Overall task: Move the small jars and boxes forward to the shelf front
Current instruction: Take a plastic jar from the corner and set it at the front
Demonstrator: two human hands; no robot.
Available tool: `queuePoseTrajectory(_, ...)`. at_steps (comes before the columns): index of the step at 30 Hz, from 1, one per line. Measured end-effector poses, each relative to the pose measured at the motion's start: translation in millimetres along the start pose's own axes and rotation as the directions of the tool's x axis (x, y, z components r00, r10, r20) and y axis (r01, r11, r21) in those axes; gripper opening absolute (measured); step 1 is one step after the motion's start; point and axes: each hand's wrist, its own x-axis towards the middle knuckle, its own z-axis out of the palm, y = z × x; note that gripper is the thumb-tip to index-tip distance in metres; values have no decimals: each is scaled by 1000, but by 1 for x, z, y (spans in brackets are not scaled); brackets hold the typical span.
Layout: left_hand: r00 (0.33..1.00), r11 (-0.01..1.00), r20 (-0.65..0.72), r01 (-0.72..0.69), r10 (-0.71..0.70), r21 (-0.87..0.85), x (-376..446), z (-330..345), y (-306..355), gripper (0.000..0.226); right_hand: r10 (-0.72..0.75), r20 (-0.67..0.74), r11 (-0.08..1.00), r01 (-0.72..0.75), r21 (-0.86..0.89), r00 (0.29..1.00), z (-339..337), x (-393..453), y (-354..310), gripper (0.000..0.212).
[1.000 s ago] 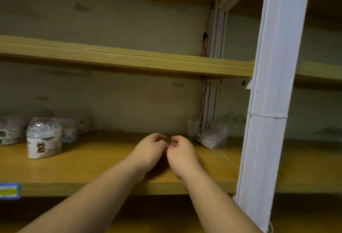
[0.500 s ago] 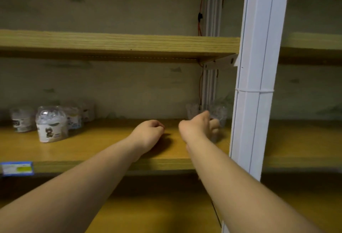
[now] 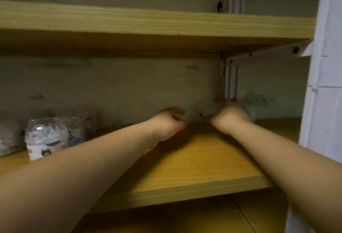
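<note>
Our right hand (image 3: pixel 230 115) reaches the clear packets (image 3: pixel 249 105) at the shelf's (image 3: pixel 194 162) back edge; blur hides its fingers' grip. Left hand (image 3: pixel 169 123), fingers loosely curled, holds nothing. Jars (image 3: pixel 46 137) wait far left, set back.

My right hand (image 3: pixel 229 116) now reaches deeper, at the clear jars (image 3: pixel 248 106) by the rear post; my left hand (image 3: pixel 169 123) opens slightly.
</note>
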Motion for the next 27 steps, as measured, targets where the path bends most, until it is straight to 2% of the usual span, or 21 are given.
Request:
queuePoseTrajectory(1, 994, 990, -52, -90, 96, 112, 7, -4, -5, 53, -117, -3, 991, 117, 59, 993, -5, 5, -13, 73)
queuePoseTrajectory(3, 970, 956, -116, -184, 214, 228, 21, -9, -17, 70, -221, -7, 943, 215, 255, 975, -13, 9, -44, 86)
queuePoseTrajectory(5, 964, 970, -192, -148, 185, 193, 30, -9, -32, 74, -231, 16, 854, 195, 482, 973, -10, 13, -67, 82)
queuePoseTrajectory(7, 963, 986, -252, -59, 97, 154, 37, -8, -47, 65, -212, 43, 749, 134, 649, 976, 4, 19, -82, 69)
queuePoseTrajectory(9, 976, 999, -217, -32, 38, 34, 40, -9, -56, 51, -200, 80, 663, 74, 745, 977, 23, 24, -91, 53)
queuePoseTrajectory(12, 991, 989, -130, -36, 17, -145, 39, -11, -61, 37, -231, 103, 577, 51, 815, 968, 48, 27, -91, 29)
queuePoseTrajectory(15, 998, 984, -60, 3, -14, -176, 41, -10, -61, 31, -266, 146, 543, 23, 839, 953, 55, 32, -79, 29)
queuePoseTrajectory(17, 999, 969, -9, 31, -34, -246, 42, -10, -59, 36, -265, 167, 545, 5, 839, 950, 60, 38, -73, 30)
queuePoseTrajectory(20, 997, 959, -52, 44, -60, -282, 43, -10, -58, 48, -227, 158, 520, -18, 854, 961, 64, 42, -74, 64)
queuePoseTrajectory(21, 994, 960, -78, 47, -71, -275, 44, -10, -59, 47, -221, 163, 504, -30, 863, 962, 66, 43, -73, 64)
queuePoseTrajectory(24, 978, 951, -166, 70, -125, -300, 46, -11, -61, 48, -229, 254, 495, -112, 861, 940, 66, 40, -68, 42)
queuePoseTrajectory(27, 974, 951, -179, 81, -139, -297, 44, -10, -60, 43, -234, 333, 505, -179, 845, 914, 69, 35, -60, 31)
